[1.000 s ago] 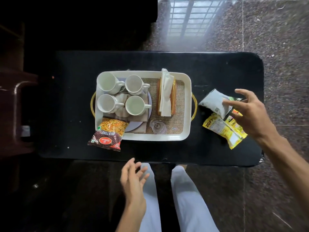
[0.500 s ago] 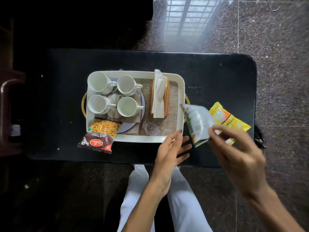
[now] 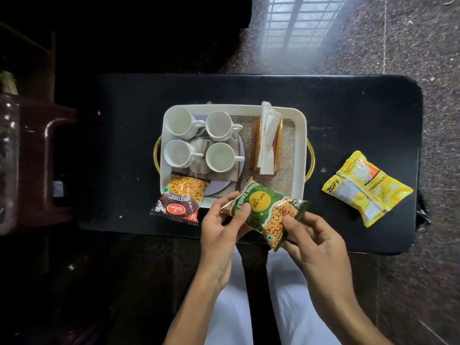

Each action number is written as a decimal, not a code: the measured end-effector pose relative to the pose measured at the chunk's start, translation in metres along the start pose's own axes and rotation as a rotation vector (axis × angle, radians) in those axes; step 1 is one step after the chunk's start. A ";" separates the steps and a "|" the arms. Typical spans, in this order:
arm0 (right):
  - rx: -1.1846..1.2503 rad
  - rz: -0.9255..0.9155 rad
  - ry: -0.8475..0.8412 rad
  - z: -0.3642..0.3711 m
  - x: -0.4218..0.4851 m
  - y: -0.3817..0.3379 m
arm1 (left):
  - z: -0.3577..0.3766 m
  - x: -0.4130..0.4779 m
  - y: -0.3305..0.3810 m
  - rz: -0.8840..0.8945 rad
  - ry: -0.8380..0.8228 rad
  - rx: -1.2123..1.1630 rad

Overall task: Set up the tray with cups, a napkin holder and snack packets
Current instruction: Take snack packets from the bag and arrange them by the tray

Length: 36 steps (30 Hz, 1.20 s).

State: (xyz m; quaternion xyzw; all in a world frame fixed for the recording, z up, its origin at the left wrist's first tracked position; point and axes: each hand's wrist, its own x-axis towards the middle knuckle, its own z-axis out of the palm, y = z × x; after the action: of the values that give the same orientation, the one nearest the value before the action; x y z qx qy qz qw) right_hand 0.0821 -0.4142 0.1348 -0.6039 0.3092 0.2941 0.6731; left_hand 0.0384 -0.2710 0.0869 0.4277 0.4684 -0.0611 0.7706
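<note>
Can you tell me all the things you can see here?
table: one, black, under everything
tray: one, white with gold handles, middle of table
cups: four, white, left part of tray
plate: one, grey, under the cups
napkin holder: one, brown and gold, right part of tray
red packet: one, red, lying over tray's near left corner
green packet: one, green, held above tray's near edge
yellow packets: seemingly two, overlapping, on table right of tray
chair: one, dark brown, far left
trousers: white, below the hands
left hand: holds green packet's left end
right hand: holds green packet's right end
</note>
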 end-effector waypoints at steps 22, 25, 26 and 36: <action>-0.408 -0.025 -0.073 0.048 0.044 0.059 | -0.056 0.015 0.012 0.021 0.086 0.290; -0.423 0.011 -0.016 0.059 0.055 0.068 | -0.057 0.012 0.005 0.030 0.084 0.470; -0.420 0.029 -0.010 0.062 0.059 0.071 | -0.057 0.012 0.003 0.036 0.088 0.516; -0.616 -0.001 0.047 0.074 0.077 0.082 | -0.036 0.012 -0.008 -0.048 0.252 0.307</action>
State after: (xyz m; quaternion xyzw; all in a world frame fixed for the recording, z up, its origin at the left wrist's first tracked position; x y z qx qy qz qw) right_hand 0.0725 -0.3307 0.0292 -0.7863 0.2207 0.3599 0.4511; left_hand 0.0175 -0.2462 0.0657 0.5331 0.5564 -0.0964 0.6300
